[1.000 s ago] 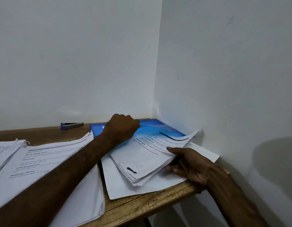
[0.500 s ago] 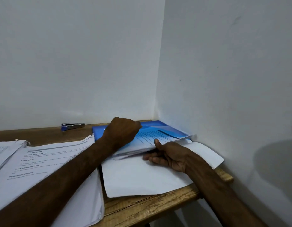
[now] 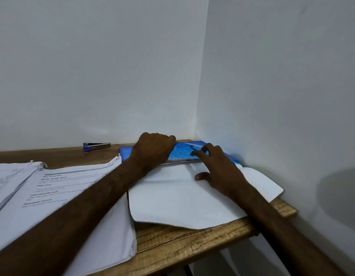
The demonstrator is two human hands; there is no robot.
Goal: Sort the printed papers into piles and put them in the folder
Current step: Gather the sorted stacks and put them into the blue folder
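Edges: folder in rear-R table corner, walls on 2 sides; you get room to L.
Folder: blue, printed sheets inside.
L hand: curled, grips cover.
R hand: fingers spread, pressing folder.

Wooden table bears a stapler at the back; blue folder, printed papers, blank sheet alongside.

left hand fingertips hidden, printed papers text blurred
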